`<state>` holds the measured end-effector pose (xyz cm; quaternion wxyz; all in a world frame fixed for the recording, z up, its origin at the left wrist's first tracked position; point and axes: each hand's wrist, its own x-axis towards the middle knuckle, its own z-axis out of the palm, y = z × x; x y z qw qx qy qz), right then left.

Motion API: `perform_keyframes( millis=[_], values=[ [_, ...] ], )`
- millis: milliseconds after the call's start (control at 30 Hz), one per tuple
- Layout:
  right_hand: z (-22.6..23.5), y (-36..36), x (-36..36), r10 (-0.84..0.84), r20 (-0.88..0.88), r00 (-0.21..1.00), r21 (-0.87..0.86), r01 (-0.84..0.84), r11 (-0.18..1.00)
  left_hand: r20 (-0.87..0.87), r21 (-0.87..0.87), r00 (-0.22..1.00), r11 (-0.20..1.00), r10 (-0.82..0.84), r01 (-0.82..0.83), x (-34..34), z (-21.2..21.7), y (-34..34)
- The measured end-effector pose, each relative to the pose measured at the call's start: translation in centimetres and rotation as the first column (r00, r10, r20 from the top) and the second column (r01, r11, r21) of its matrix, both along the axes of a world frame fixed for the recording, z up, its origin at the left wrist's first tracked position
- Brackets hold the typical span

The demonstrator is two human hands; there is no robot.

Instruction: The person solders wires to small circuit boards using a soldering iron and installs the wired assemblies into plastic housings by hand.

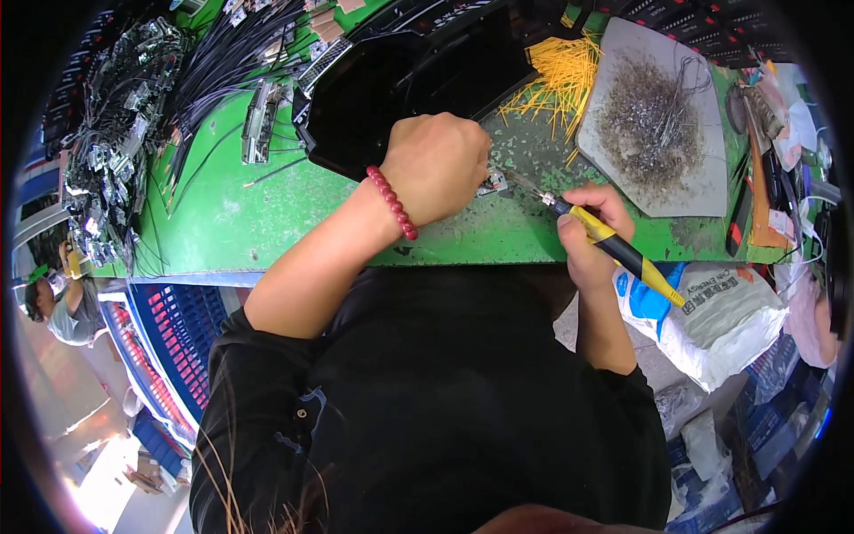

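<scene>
My left hand, with a red bead bracelet at its wrist, is curled closed above the green workbench. Its back faces up and hides most of its fingers. A small metallic piece shows at its fingertips; whether they grip it is hidden. In my right hand is a yellow and black soldering iron, held like a pen. The iron's tip points left at the small piece, close to my left fingers. Behind my left hand lies a large glossy black panel.
Yellow wires lie beside a grey board strewn with dark crumbs and wire bits. Black wires and metal-ended cables pile at the left. A white sack and blue crate flank me. Another person is far left.
</scene>
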<state>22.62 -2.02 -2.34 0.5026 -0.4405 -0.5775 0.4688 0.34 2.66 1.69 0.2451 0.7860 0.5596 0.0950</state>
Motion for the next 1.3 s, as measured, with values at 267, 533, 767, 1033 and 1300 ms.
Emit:
perform_keyframes(
  millis=[267,533,767,1033,1300],
  values=[
    [0.1,0.1,-0.2,0.051,0.003,0.999,-0.015,-0.051,0.999,-0.02,-0.009,1.0,1.0,-0.013,0.013,-0.1,0.0,0.3],
    [-0.4,0.2,-0.1,-0.01,-0.096,0.995,0.027,0.013,1.0,-0.028,0.001,0.999,1.0,-0.024,0.024,-0.1,-0.3,0.4],
    [-0.5,0.2,-0.1,-0.016,-0.068,0.998,0.058,0.02,0.998,-0.059,-0.01,0.998,1.0,-0.019,0.019,0.0,-0.2,0.5],
    [-0.8,-0.1,-0.2,-0.053,-0.087,0.995,0.065,0.059,0.996,-0.03,-0.014,0.999,1.0,-0.016,0.016,0.0,-0.1,0.4],
    [-0.3,-0.6,-1.1,-0.076,-0.045,0.996,0.058,0.078,0.995,-0.031,-0.019,0.999,1.0,0.006,-0.007,0.0,0.0,0.2]
  ],
)
